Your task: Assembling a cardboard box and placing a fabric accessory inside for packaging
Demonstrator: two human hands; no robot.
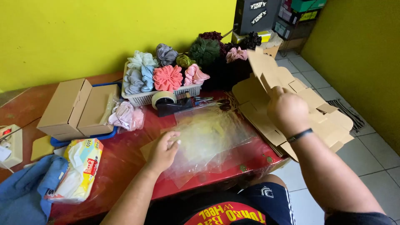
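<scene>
A red table [125, 162] is viewed from above; the left hand [163, 151] is laid, fingers loosely spread, on a pile of clear plastic bags [208, 137] at the table's middle — nothing is gripped; the right hand [287, 111] is closed on a flat cardboard box blank [266, 71], lifted from a stack of blanks [321, 121] at the table's right edge — its fingertips are hidden behind the knuckles; a white basket [146, 98] of fabric scrunchies, a tape dispenser [171, 104] and folded boxes [79, 108] are seen behind
</scene>
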